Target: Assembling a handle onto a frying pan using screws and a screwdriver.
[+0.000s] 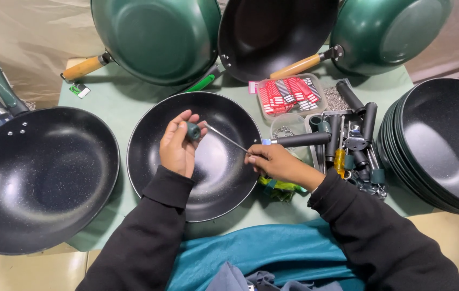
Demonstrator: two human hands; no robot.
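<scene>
My left hand (178, 144) holds a small dark green cap (193, 130) between thumb and fingers, above a black pan (148, 161) without a handle lying on the green table. My right hand (273, 161) grips a long thin metal rod (226, 139) whose tip meets the cap. A black pan handle (299, 139) lies just beyond my right hand, pointing right. Both sleeves are black.
A large black wok (35, 178) with a handle sits at left. Two green woks (159, 37) and a black one (272, 32) lean at the back. Stacked black pans (445, 145) stand at right. Trays hold red tags (286, 94), screws and black handles (356, 140). Teal cloth (261, 253) covers my lap.
</scene>
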